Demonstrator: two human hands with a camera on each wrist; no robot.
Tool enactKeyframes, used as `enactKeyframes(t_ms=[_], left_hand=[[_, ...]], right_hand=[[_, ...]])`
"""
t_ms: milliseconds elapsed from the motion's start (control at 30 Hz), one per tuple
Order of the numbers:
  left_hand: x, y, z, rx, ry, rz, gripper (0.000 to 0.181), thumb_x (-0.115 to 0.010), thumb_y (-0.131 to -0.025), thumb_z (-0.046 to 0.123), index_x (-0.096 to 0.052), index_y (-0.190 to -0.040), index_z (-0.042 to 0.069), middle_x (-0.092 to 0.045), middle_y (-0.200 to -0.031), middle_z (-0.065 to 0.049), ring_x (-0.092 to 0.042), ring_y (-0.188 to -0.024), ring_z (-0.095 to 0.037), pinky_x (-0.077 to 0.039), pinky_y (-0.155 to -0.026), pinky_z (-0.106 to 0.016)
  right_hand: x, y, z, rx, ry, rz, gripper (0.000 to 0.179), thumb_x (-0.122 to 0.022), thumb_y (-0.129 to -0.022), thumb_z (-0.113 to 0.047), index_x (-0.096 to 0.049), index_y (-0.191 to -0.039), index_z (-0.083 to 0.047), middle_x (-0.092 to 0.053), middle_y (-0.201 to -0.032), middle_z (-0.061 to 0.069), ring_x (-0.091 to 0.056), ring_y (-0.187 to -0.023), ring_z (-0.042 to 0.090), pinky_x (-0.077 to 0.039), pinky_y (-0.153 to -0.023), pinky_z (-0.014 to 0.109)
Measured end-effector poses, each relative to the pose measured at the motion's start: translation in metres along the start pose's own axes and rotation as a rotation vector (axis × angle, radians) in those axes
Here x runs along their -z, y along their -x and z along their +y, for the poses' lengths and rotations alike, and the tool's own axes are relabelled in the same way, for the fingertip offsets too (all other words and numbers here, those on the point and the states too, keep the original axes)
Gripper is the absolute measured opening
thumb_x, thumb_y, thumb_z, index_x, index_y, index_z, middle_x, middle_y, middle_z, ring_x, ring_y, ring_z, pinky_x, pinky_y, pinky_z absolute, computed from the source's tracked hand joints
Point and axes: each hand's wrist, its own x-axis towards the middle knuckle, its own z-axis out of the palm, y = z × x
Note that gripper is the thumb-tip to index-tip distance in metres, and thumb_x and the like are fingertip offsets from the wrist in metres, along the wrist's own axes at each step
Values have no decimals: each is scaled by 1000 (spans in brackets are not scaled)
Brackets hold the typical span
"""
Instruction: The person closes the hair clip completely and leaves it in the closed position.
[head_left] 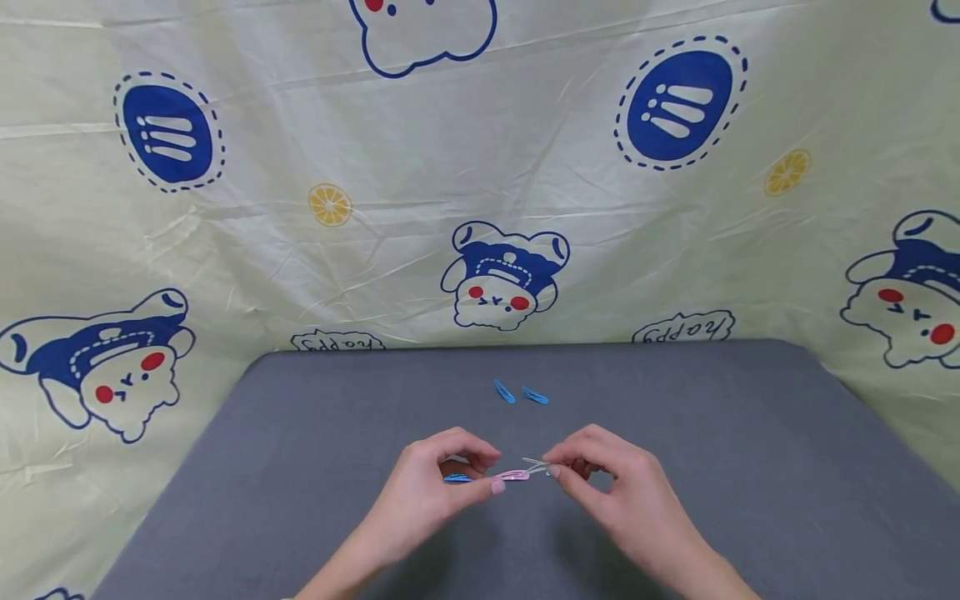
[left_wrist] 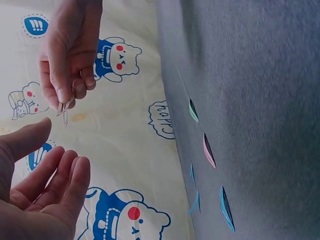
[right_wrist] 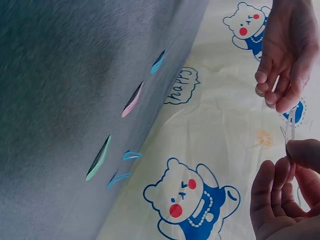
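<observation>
In the head view, your right hand (head_left: pixel 626 477) pinches a slim, pale, two-legged hair clip (head_left: pixel 543 463) between thumb and fingertips, its legs spread and pointing toward your left hand (head_left: pixel 422 482). Your left thumb and fingers stand apart, gripping nothing. Behind and below them, a pink, elongated snap clip (head_left: pixel 515 475) and a matching blue snap clip (head_left: pixel 457 478) show in the gaps. Two small blue clips (head_left: pixel 536 396) lie farther off, nearer the far edge of the grey, cloth-covered tabletop (head_left: pixel 675 392). You have grey surface running well out to either side of your hands, before the side edges meet the pale printed backdrop (head_left: pixel 390 258).

From the left wrist, your left thumb is spread away from the fingers, with the pale clip near it in your other hand. A mint-green snap clip (left_wrist: pixel 193 111) lies in a row with the pink and blue ones, each set in from the far edge.

From the right wrist, your pinch on the pale clip shows beside your left fingertips; you can't tell whether they touch it.
</observation>
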Motion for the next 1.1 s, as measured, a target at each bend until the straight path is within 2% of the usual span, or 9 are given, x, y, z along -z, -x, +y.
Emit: enactKeyframes(t_ms=[167, 300, 467, 567, 700, 833, 1100], left_hand=[[-3, 5, 1, -10, 32, 4, 20, -82, -81, 15, -73, -99, 19, -67, -95, 4, -67, -84, -17, -54, -83, -31], [-5, 8, 1, -5, 60, -9, 22, -82, -81, 14, -73, -100, 19, -67, -96, 3, -67, -85, -18, -54, -83, -32], [-8, 9, 1, -3, 88, -36, 23, -82, -81, 15, -73, -102, 22, -67, -99, 3, -66, -88, -19, -54, -84, -33], [-9, 10, 2, -23, 89, -41, 23, -81, -82, 15, -74, -103, 22, -67, -100, 3, -65, -90, -20, -54, -85, -33], [-12, 11, 0, -62, 79, -49, 23, -80, -83, 14, -74, -105, 20, -68, -102, 3, -64, -92, -22, -53, -85, -33], [-16, 11, -2, -80, 53, -50, 23, -79, -84, 13, -75, -106, 19, -68, -101, 5, -65, -91, -17, -53, -85, -32], [-20, 12, -7, -149, -8, 7, 17, -77, -86, 10, -75, -100, 20, -69, -97, 8, -66, -85, -13, -55, -80, -31]], right_hand=[[-2, 4, -5, 40, -24, -3, 21, -75, -88, -8, -73, -96, -27, -64, -91, -12, -59, -77, 4, -50, -63, 23], [-6, 8, -10, 41, -20, 20, 24, -76, -87, -8, -72, -96, -29, -63, -92, -17, -59, -76, 4, -50, -64, 23], [-9, 11, -11, 58, -27, 27, 27, -76, -85, -6, -72, -96, -30, -64, -91, -14, -59, -75, 3, -50, -66, 23], [-11, 12, -10, 74, -27, 37, 30, -77, -84, -3, -72, -96, -29, -64, -91, -13, -59, -74, 4, -49, -66, 22], [-13, 13, -10, 58, -44, 22, 29, -76, -85, -5, -72, -97, -30, -64, -92, -12, -59, -74, 4, -50, -66, 22], [-15, 14, -10, 55, -45, 17, 26, -76, -86, -7, -72, -98, -31, -63, -93, -14, -59, -76, 4, -50, -65, 23], [-19, 15, -10, 58, -25, 37, 26, -75, -86, -8, -72, -99, -31, -62, -95, -17, -56, -75, 3, -49, -61, 23]])
